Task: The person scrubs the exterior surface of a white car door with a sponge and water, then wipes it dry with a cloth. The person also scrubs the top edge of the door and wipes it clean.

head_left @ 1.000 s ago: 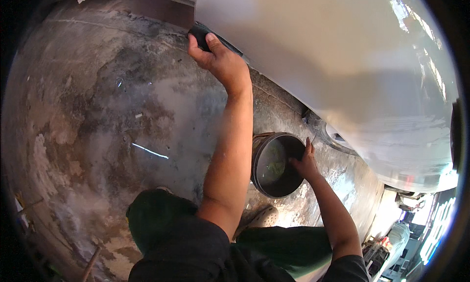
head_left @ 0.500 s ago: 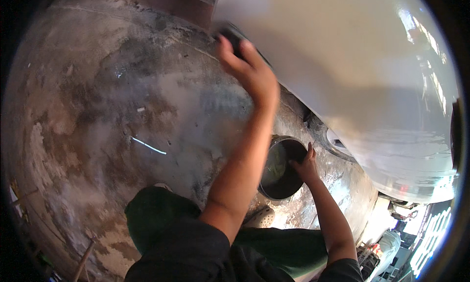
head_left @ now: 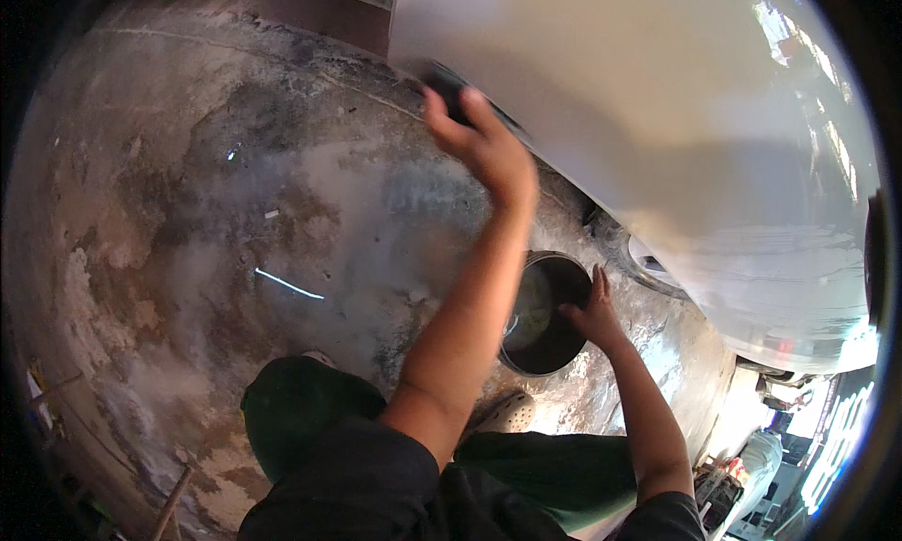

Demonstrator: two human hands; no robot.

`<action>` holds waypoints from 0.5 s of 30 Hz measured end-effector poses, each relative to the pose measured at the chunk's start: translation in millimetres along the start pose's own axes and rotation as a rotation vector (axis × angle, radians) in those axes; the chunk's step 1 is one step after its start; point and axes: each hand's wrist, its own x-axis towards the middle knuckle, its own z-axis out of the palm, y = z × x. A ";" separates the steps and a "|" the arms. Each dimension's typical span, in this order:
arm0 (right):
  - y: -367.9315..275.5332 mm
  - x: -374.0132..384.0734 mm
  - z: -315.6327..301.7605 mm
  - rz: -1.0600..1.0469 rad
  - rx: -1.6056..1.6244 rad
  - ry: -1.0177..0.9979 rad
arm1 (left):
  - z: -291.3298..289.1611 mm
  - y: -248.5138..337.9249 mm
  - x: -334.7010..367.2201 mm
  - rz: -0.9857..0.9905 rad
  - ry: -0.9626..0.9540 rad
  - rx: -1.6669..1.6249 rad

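My left hand [head_left: 489, 151] is stretched out and closed on a dark, flat block [head_left: 445, 88], blurred by motion. The block lies along the lower edge of a glossy pale vehicle panel [head_left: 601, 81], and I cannot tell its exact kind. Lower down, my right hand [head_left: 594, 314] grips the right rim of a round black bucket [head_left: 564, 267], thumb inside and fingers outside. Greenish, murky liquid [head_left: 528, 308] shows in the bucket, whose left side is partly hidden by my left forearm.
A wheel [head_left: 648, 259] sits under the panel, just beyond the bucket. Stained concrete floor [head_left: 188, 193] spreads to the left, with a thin white strip [head_left: 289, 284] on it. A perforated clog [head_left: 510, 413] is below the bucket. Cluttered gear [head_left: 722, 489] stands at the lower right.
My left hand and the dark block have shifted slightly along the panel's edge, away from its far corner. My right hand keeps its hold on the bucket rim. The whole view has shifted a little.
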 end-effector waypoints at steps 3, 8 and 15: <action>-23.0 4.7 -36.9 -0.120 0.118 0.110 | -0.7 -33.1 -96.4 -0.045 -0.104 0.044; -77.3 -8.7 -104.8 -0.269 0.179 0.208 | -32.5 -23.2 -166.6 -0.275 -0.429 -0.077; -78.0 -19.1 -110.6 -0.127 0.152 0.142 | -61.6 -18.8 -210.6 -0.413 -0.767 0.015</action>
